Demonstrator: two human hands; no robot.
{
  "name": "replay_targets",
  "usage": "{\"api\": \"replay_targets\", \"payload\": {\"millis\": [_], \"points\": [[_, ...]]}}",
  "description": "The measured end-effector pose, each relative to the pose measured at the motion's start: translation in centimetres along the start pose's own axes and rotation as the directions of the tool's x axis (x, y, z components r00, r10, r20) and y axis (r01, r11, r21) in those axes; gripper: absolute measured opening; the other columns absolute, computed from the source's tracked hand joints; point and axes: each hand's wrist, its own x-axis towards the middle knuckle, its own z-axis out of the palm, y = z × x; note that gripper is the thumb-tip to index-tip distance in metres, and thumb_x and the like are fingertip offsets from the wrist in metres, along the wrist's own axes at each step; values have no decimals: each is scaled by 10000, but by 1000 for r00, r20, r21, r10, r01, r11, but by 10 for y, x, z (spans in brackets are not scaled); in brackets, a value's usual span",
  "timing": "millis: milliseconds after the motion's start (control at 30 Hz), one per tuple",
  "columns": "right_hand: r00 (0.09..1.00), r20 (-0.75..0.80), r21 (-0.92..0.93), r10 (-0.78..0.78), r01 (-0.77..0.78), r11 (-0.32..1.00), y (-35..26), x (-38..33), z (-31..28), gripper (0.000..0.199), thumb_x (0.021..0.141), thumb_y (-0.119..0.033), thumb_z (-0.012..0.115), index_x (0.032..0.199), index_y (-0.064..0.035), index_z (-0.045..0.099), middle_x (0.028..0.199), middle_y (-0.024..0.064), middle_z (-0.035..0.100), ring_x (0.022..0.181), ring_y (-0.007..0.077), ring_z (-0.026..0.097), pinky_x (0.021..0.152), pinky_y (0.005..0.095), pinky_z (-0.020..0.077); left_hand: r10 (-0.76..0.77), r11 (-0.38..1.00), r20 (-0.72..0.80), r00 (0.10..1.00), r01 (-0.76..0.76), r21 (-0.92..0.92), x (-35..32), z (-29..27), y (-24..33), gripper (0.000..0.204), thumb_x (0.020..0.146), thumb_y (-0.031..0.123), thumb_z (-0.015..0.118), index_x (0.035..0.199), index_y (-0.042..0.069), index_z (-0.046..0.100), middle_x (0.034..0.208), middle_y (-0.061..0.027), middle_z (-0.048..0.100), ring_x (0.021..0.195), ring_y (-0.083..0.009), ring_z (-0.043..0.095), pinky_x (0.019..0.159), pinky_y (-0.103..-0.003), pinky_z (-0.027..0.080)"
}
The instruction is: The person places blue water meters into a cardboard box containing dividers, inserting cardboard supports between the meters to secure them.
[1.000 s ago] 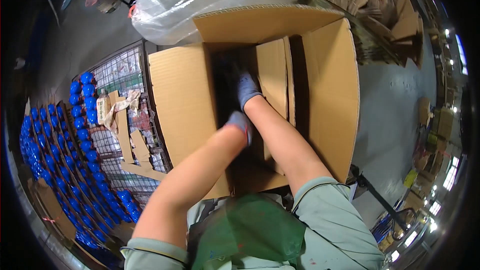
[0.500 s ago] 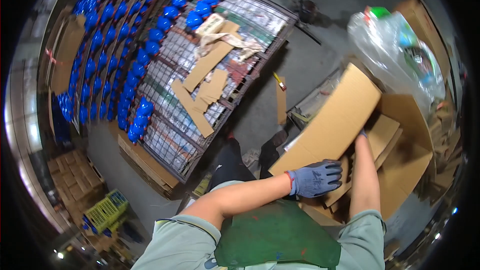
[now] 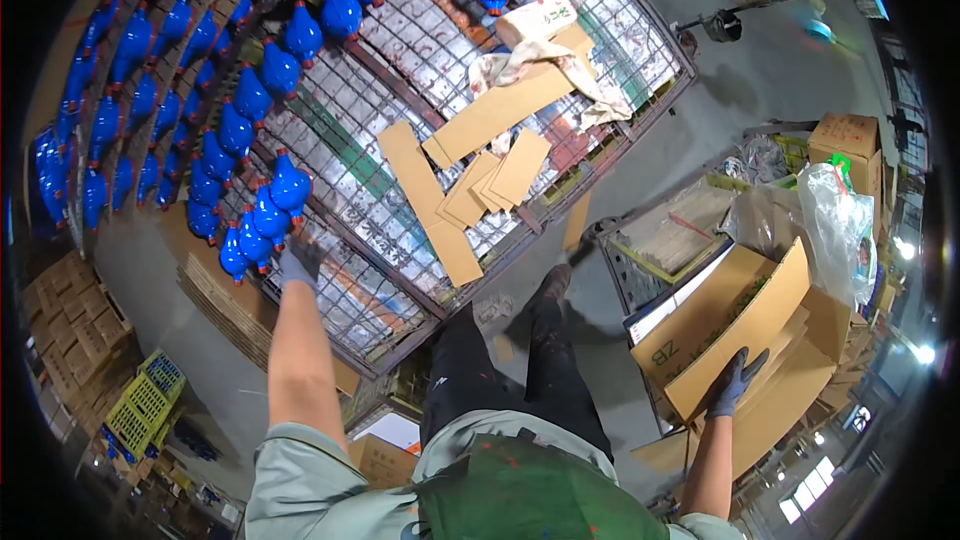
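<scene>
My left hand (image 3: 300,262), in a grey-blue glove, reaches to the near left corner of the wire-mesh rack (image 3: 345,315). Just beyond it is a cluster of glossy blue gourd-shaped pieces with red tips (image 3: 290,186). Its fingers are blurred, and I cannot tell whether they touch a piece. On the right, my gloved right hand (image 3: 738,385) lies against the raised flap of an open cardboard box (image 3: 745,330), fingers apart. More cardboard sheets or dividers (image 3: 785,345) stand inside the box; its bottom is hidden.
Cardboard strips (image 3: 500,120), a stained cloth (image 3: 540,65) and a white packet (image 3: 537,20) lie on the rack. More blue pieces (image 3: 135,40) line shelves at left. Flat cardboard (image 3: 225,295) is stacked below, near a yellow-green crate (image 3: 145,405). A clear plastic bag (image 3: 835,225) stands beyond the box.
My left hand has swung from beside the box across to the blue pieces on the left. My right hand has come out from deeper in the box to its flap. The view has shifted.
</scene>
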Motion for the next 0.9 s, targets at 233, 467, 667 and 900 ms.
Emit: {"api": "replay_targets", "payload": {"millis": [233,467,667,900], "points": [[990,-123,-351,-71,23,936,-41,-22,-18,721,1018,-321,533,1566,-45,155,1613,132,193,1457,231,232,1173,332,196,365,1,-50,930,53,999,84,7,-205,497,931,628,534,943,136,605,805,-24,624,767,-169,594,717,-332,500],[983,-171,-197,-61,26,980,-44,-30,-10,758,977,-201,610,1568,-45,161,1588,153,256,1380,223,343,1136,313,285,-444,575,-101,890,369,730,-37,-18,-445,407,945,531,534,1046,152,640,674,45,496,553,-127,430,549,-308,370],[909,-235,-281,-345,276,919,-86,-43,-13,731,883,-98,649,1506,13,284,1538,213,311,1423,340,302,1176,414,245,-641,28,-302,705,415,909,-159,-107,-697,463,959,574,498,976,118,580,682,-54,600,501,-183,495,466,-331,386],[914,292,900,-281,-163,404,-91,22,-117,907,841,-568,686,1477,-4,369,1446,181,470,1324,299,475,1091,377,396,-582,-724,-748,319,-623,298,-249,-255,-964,420,911,385,668,1097,12,617,1058,-141,646,1024,-262,618,923,-365,465]]}}
